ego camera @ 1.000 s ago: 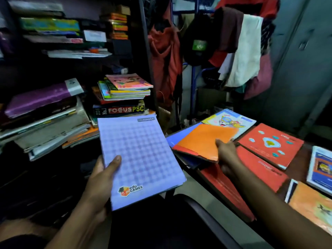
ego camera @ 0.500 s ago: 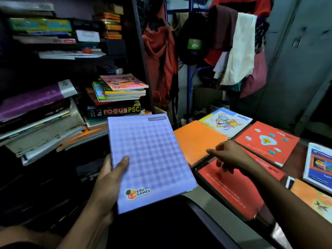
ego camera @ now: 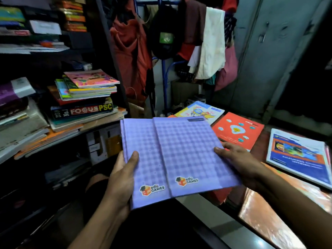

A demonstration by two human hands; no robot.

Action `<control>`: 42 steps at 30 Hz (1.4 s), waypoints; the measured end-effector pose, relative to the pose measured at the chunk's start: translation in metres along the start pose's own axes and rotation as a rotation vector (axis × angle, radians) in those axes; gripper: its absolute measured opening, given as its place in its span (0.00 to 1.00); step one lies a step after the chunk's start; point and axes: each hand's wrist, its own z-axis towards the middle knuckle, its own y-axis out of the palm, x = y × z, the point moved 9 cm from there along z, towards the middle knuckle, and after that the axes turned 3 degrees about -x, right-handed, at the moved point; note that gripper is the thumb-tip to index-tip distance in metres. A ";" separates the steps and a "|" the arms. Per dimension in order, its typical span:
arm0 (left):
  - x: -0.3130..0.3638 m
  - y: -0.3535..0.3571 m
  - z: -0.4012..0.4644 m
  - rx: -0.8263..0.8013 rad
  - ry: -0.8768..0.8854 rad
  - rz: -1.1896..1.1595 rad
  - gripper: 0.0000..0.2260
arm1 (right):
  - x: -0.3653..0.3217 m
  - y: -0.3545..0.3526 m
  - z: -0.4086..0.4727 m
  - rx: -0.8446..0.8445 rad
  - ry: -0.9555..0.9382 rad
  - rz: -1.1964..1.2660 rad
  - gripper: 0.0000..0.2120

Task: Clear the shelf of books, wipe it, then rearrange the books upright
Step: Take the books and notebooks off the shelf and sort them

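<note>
Shelf (ego camera: 100,126): stacked flat books (ego camera: 84,105) fill it to the front edge; a narrow dark gap shows above the pile.
Surface (ego camera: 258,150): the red book (ego camera: 237,130) and blue book (ego camera: 298,155) lie flat with a bare strip between them.
Behind: hanging clothes (ego camera: 206,45) crowd the back.

Dim cluttered room, grey metal cupboard (ego camera: 273,56) at the back, clothes (ego camera: 208,45) hanging on a blue rack (ego camera: 164,81)

Home room: crammed bookshelf (ego camera: 100,51), hanging clothes (ego camera: 210,45).
</note>
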 end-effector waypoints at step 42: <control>0.002 0.070 0.030 -0.175 0.000 0.318 0.14 | -0.014 -0.162 0.061 0.546 -0.202 0.269 0.08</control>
